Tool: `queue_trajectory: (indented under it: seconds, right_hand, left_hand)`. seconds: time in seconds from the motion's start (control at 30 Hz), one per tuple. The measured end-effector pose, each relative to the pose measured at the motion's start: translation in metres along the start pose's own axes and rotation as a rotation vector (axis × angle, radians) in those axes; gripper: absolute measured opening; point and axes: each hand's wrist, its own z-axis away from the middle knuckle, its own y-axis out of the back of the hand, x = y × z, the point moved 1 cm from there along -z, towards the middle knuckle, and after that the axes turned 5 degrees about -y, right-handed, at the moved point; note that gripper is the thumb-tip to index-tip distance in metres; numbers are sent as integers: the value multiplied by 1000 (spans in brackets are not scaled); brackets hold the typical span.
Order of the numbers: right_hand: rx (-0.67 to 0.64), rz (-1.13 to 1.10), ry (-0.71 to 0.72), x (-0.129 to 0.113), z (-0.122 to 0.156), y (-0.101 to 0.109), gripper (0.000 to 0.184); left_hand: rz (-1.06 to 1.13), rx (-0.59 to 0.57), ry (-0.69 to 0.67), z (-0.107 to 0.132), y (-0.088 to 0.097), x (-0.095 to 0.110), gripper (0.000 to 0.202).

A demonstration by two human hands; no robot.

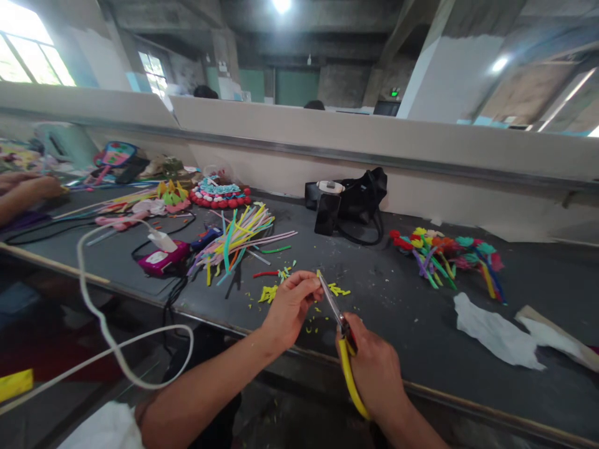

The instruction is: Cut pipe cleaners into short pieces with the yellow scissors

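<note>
Scissors with yellow handles (349,374) are gripped in my right hand (377,368), blades pointing up and left. At the blade tips, my left hand (292,302) pinches a small yellow piece (319,273); most of it is hidden by my fingers. Short yellow cuttings (267,294) lie on the table left of my left hand, and more yellow bits (339,290) lie behind the scissors. A red strip (265,274) rests just beyond the cuttings. Farther back on the left is a loose pile of coloured fuzzy stems (238,237).
A purple power strip (165,258) with a white cable (100,324) stands left. Behind are a black bag (362,196) and a phone (327,214). Colourful fuzzy flowers (444,249) and white tissue (496,330) lie right. Another person's hand (32,190) works at far left.
</note>
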Motion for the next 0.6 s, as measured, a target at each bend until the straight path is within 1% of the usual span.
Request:
queue_trajectory:
  seconds: [0.17,0.23,0.27,0.3,0.37,0.47,0.5,0.6]
  right_hand:
    - [-19,-30,8,-1,-2,1,20]
    - [-11,-19,0,-1,-3,2,20]
    - [-5,-12,-8,-1,-4,3,20]
    - [-4,-8,-15,0,-5,4,20]
    - [-15,-8,-24,1,-6,5,19]
    - [-21,-30,-38,4,-7,8,20]
    - [-16,-42,-46,6,-7,9,20]
    - [4,-78,-75,12,-8,12,21]
  left_hand:
    - [-52,-2,12,1,-2,2,9]
    - [-125,-18,-1,-1,-2,6,9]
    - [-196,-39,-12,-3,0,10,9]
    - [-294,-67,-24,-6,2,13,8]
    - [-559,-137,-56,-12,9,22,6]
    - [-1029,-221,-136,-23,26,35,4]
    - [-1176,-233,-169,-25,33,39,4]
    - [-1547,-285,-238,-30,51,47,7]
